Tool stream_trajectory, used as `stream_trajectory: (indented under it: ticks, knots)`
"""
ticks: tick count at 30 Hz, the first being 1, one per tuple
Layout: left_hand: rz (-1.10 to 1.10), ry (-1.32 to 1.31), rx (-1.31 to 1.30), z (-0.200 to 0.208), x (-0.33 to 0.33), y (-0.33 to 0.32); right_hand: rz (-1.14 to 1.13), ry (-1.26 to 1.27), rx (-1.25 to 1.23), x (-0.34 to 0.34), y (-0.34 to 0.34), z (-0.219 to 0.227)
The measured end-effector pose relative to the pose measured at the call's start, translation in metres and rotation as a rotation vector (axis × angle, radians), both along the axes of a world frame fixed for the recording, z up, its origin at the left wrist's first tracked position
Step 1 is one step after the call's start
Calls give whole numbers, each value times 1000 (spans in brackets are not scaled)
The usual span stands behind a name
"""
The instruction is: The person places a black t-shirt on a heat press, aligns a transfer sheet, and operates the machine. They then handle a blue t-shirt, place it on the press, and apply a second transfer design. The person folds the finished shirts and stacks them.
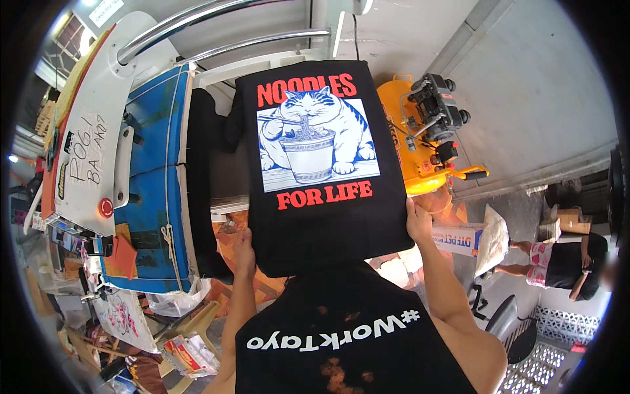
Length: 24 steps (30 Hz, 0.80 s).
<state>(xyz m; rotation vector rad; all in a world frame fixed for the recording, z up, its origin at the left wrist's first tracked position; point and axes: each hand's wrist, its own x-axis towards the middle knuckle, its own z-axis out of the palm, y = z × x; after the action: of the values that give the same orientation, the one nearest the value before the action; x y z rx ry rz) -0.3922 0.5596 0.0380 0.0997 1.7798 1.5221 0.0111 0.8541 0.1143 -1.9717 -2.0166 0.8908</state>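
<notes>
A black T-shirt (269, 230) lies stretched flat in front of me, squared off as if over a flat board. Its printed picture (318, 141) shows a blue-and-white cat eating noodles from a cup, with red lettering above and below. At the near left corner, my left hand (244, 253) grips the shirt's edge. My right hand (418, 223) holds the opposite side, a little farther up. On both hands the fingertips are partly hidden by the fabric. More black cloth (209, 177) hangs beside the shirt on the left.
A large press machine (95, 144) with blue padded panels (154, 217) and a red button stands at left. Metal bars (216, 26) run across the top. A yellow air compressor (403, 121) stands at right, near a white box (456, 238). Another person (567, 262) is farther right.
</notes>
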Motion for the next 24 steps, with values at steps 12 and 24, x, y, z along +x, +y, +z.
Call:
stream_trajectory:
  ticks: [12, 24]
  knots:
    - [-48, 274, -2, 29, 4, 5, -59, 136, -1, 10, 8, -4]
    - [-231, -245, 8, 8, -62, 49, -101, 666, -862, -20, 113, -49]
